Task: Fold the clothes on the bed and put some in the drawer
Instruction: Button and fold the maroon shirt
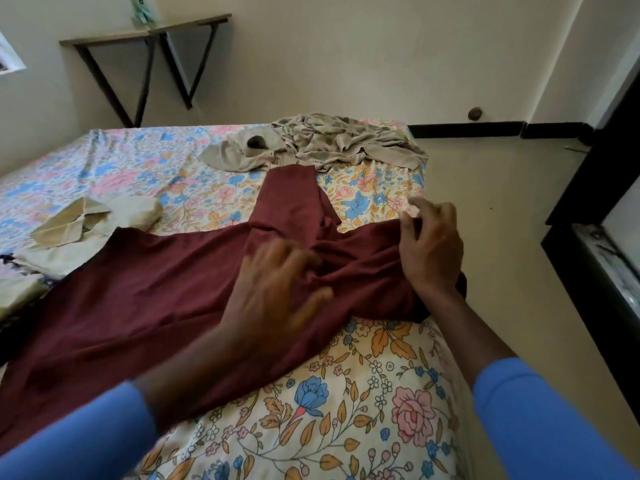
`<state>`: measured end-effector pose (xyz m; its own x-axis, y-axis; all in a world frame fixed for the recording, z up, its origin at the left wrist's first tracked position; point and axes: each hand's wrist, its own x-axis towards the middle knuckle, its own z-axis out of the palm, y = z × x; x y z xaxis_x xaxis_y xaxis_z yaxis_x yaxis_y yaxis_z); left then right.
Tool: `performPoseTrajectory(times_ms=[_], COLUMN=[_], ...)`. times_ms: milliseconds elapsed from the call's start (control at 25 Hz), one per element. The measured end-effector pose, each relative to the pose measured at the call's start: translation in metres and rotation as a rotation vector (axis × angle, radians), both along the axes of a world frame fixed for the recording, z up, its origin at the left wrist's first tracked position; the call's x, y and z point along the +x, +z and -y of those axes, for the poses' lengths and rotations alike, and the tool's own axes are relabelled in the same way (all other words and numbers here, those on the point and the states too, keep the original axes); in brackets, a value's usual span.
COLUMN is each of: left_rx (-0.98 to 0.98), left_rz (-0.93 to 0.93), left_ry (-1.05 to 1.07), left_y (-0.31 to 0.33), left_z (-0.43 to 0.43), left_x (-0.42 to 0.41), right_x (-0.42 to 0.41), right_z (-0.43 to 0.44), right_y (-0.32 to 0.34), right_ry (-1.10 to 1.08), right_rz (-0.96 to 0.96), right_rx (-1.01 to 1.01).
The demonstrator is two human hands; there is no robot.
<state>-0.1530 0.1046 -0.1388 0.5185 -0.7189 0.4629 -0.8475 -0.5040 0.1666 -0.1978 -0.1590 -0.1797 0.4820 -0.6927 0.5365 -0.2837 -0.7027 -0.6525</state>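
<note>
Cream walls (346,57) close the room, with a black skirting (464,130) along their foot and a pale, plain floor (502,220) to the right of the bed. The bed (381,393) takes up most of the view. Its sheet is cream, printed with blue and pink flowers and orange leaves.

Across the near half of the bed lies a maroon garment (138,289), spread flat on the left and bunched on the right, with one narrow part running away toward the far end. A dark piece of furniture (588,258) stands along the right edge; what it is cannot be told.

At the far end of the bed sits a rumpled heap of grey patterned clothes (339,140). A beige garment (86,223) lies partly folded at the left, its near edge touching the maroon one. A wall shelf (138,34) on black triangular brackets hangs in the far left corner.

The left hand (277,296), blurred, rests on the maroon cloth with its fingers spread, its grip wide. The right hand (429,244) has its grip closed on the bunched right edge of the cloth, lifting it slightly. Both arms wear blue sleeves (540,420).

A small brown knob (474,113) sits on the wall just above the skirting.
</note>
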Motion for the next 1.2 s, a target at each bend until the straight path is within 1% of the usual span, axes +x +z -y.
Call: performPoseTrajectory(times_ms=[80, 120, 160, 240, 280, 320, 360, 400, 440, 520, 640, 680, 720, 840, 880, 920, 960, 1000, 1040, 1080, 1120, 1160, 1200], left_rx=[0.171, 0.225, 0.245, 0.257, 0.242, 0.217, 0.188, 0.172, 0.167, 0.174, 0.109, 0.086, 0.097, 0.263, 0.288, 0.288, 0.28, 0.275, 0.296, 0.344, 0.402, 0.437, 0.43], left_rz=[0.05, 0.06, 0.064, 0.062, 0.052, 0.036, 0.008, -0.031, -0.064, -0.077, -0.031, -0.023, -0.033, -0.154, -0.184, -0.191, -0.173, -0.138, -0.109, -0.1, -0.112, -0.139, -0.18], left_ry=[-0.041, -0.028, -0.018, 0.007, 0.029, 0.052, 0.077, 0.106, 0.127, 0.138, 0.08, 0.042, 0.003, -0.137, -0.188, -0.227, -0.243, -0.246, -0.229, -0.204, -0.168, -0.114, -0.053], left_y=[-0.04, -0.056, -0.065, -0.075, -0.078, -0.078, -0.077, -0.076, -0.075, -0.071, -0.063, -0.061, -0.062, -0.064, -0.059, -0.052, -0.045, -0.039, -0.033, -0.029, -0.024, -0.021, -0.02], left_z=[-0.028, -0.032, -0.032, -0.022, -0.017, -0.012, -0.005, 0.001, 0.006, 0.014, 0.012, 0.01, 0.007, 0.002, -0.002, -0.011, -0.025, -0.042, -0.064, -0.087, -0.113, -0.139, -0.158], left_x=[-0.037, -0.047, -0.055, -0.063, -0.065, -0.066, -0.066, -0.066, -0.066, -0.068, -0.073, -0.075, -0.078, -0.084, -0.082, -0.078, -0.071, -0.065, -0.059, -0.054, -0.046, -0.033, -0.016], right_x=[-0.003, -0.011, -0.023, -0.057, -0.076, -0.093, -0.105, -0.109, -0.108, -0.098, -0.096, -0.101, -0.108, -0.122, -0.121, -0.117, -0.11, -0.103, -0.094, -0.087, -0.079, -0.069, -0.06], right_z=[-0.01, -0.019, -0.027, -0.033, -0.033, -0.035, -0.041, -0.047, -0.051, -0.058, -0.053, -0.047, -0.042, -0.033, -0.034, -0.038, -0.05, -0.066, -0.087, -0.109, -0.132, -0.152, -0.163], right_y=[0.008, 0.013, 0.017, 0.017, 0.016, 0.015, 0.017, 0.017, 0.015, 0.012, 0.02, 0.025, 0.029, 0.03, 0.029, 0.027, 0.025, 0.025, 0.024, 0.018, 0.011, 0.003, -0.005], right_ry=[-0.069, -0.114, -0.139, -0.137, -0.093, -0.014, 0.093, 0.18, 0.221, 0.184, 0.059, 0.003, -0.057, -0.163, -0.154, -0.111, -0.034, 0.065, 0.191, 0.328, 0.463, 0.561, 0.613], right_rz=[0.019, -0.018, -0.115, -0.408, -0.533, -0.607, -0.611, -0.573, -0.509, -0.367, -0.077, -0.022, -0.036, -0.277, -0.307, -0.269, -0.182, -0.108, -0.084, -0.121, -0.206, -0.321, -0.427], right_rx=[0.068, 0.113, 0.151, 0.254, 0.35, 0.51, 0.698, 0.847, 0.897, 0.841, 0.896, 0.871, 0.804, 0.511, 0.371, 0.215, 0.052, -0.085, -0.196, -0.29, -0.358, -0.397, -0.4])
